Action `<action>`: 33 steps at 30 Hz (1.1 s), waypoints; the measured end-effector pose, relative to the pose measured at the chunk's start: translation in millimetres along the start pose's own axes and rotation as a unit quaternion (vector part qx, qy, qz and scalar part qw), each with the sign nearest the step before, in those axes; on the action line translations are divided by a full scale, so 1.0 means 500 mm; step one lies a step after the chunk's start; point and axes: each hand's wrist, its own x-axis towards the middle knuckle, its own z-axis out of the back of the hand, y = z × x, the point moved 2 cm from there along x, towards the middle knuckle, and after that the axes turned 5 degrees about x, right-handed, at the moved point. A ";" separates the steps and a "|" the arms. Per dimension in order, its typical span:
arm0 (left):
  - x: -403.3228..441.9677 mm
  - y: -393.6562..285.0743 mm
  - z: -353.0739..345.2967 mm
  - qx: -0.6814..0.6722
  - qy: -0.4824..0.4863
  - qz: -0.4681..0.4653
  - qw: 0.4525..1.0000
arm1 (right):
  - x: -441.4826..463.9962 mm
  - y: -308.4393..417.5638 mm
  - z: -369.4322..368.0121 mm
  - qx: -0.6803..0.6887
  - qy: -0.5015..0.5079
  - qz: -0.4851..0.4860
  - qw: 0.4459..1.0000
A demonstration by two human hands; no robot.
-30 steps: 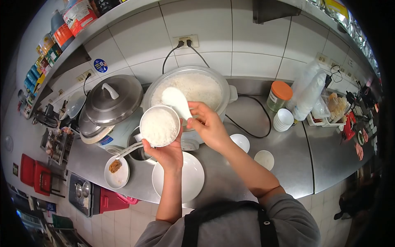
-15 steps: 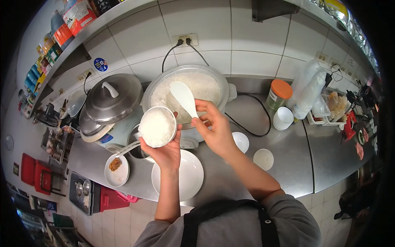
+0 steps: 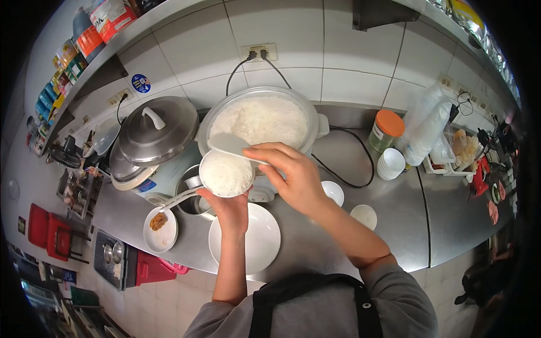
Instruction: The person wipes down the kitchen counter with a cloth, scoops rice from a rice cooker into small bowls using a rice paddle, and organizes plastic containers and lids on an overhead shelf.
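Observation:
My left hand (image 3: 229,211) holds a small white bowl of rice (image 3: 226,173) from below, near the front rim of the open rice cooker (image 3: 265,115). In my right hand (image 3: 290,172) is a white rice paddle (image 3: 230,144), its blade lying across the top edge of the bowl. Cooked rice fills much of the cooker. Under my left wrist a large white plate (image 3: 264,239) rests on the steel counter. To its left are a metal pot (image 3: 194,197) with ladle handles over its rim and a small plate with brown food (image 3: 161,239).
A second cooker with a metal lid (image 3: 158,134) stands at the left. Rightward are two small white bowls (image 3: 363,217), stacked bowls (image 3: 390,164), an orange-lidded jar (image 3: 386,128), bagged cups (image 3: 425,129) and a black cable (image 3: 369,163).
The paddle has come down from above the cooker and turned flatter over the bowl. My left hand has moved the bowl slightly right.

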 end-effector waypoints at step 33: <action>-0.048 -0.026 -0.020 -0.029 -0.046 -0.090 0.994 | -0.056 0.040 -0.027 0.109 -0.008 -0.118 0.987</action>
